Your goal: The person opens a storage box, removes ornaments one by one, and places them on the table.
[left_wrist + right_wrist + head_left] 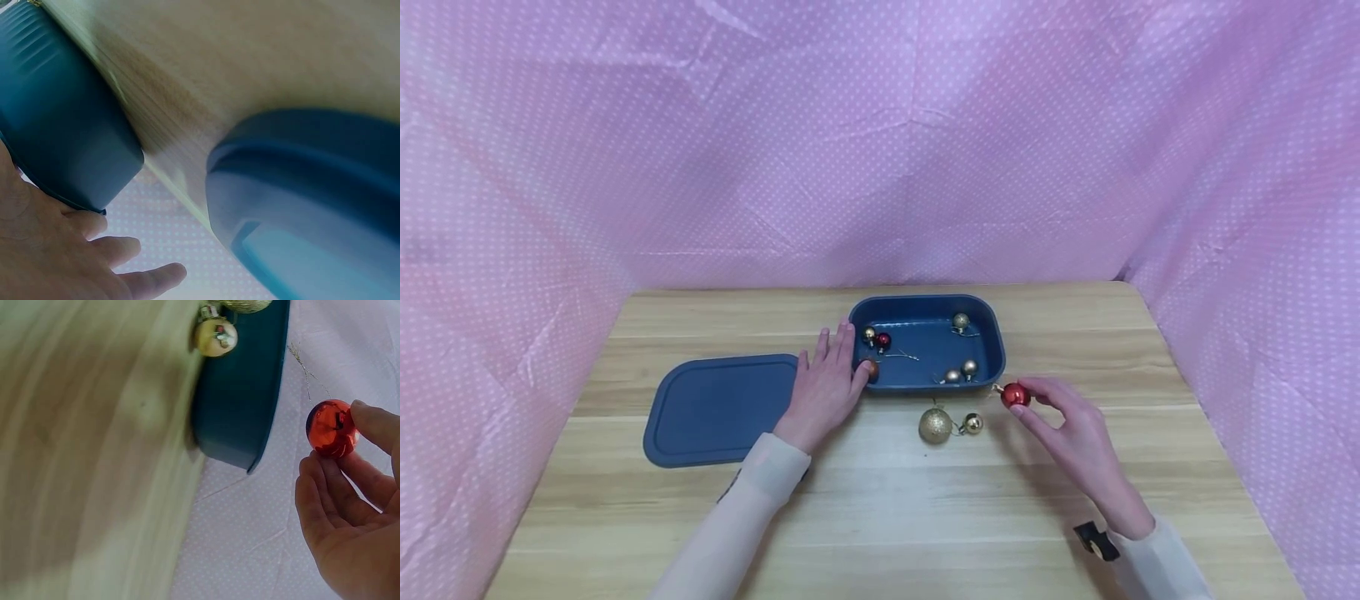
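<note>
Between thumb and fingertips, my right hand (pixel 1075 425) pinches a shiny red Christmas ball (pixel 1016 395), just off the front right corner of a blue box (pixel 925 388). A gold string trails from the ball (pixel 331 428) in the right wrist view. My left hand (pixel 826 387) rests at the box's left rim with its fingers straight; the thumb reaches over the edge beside an orange-brown ball (pixel 872 372). Also inside lie a dark red ball (pixel 883 341) and several small gold balls (pixel 961 321). In the left wrist view the left hand (pixel 69 250) lies along the box wall (pixel 69 119).
A large glittery gold ball (pixel 935 426) and a small shiny gold ball (pixel 973 423) lie on the wooden table (pixel 880 517) in front of the box. The blue lid (pixel 722 408) lies flat at the left, partly behind the left hand. Pink dotted cloth (pixel 910 167) hangs around the table.
</note>
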Tool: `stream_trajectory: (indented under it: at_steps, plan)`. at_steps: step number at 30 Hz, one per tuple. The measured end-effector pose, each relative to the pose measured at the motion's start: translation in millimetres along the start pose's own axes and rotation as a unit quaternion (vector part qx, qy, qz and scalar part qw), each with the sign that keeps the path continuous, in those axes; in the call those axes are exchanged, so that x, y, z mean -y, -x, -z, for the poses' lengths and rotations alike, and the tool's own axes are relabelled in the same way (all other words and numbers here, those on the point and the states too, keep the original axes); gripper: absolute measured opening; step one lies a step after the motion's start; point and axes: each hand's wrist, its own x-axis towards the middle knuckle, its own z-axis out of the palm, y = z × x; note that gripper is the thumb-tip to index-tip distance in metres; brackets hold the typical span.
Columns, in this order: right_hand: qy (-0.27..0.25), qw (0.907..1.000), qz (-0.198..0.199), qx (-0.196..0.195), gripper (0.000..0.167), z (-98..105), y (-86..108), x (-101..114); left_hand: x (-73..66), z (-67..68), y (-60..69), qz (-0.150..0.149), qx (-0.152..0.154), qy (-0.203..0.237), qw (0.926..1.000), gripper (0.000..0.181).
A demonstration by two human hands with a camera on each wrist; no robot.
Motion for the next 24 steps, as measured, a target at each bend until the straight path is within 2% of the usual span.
stream_trajectory:
  at_steps: [5,16,24]
  plan:
    - [0.01,0.9999,0.003,0.004,0.038,-2,3.7,-8,-0.7,-0.5,0.2,0.0,-0.004,0.006,1.0,0.075]
    - [0.015,0.999,-0.026,0.034,0.036,-4,6.3,-21,-0.2,-0.9,0.2,-0.002,-0.004,0.008,1.0,0.074]
    - [0.006,0.9981,-0.013,0.059,0.035,-5,4.0,-31,-0.3,-0.9,-0.4,0.0,-0.004,0.006,1.0,0.074]
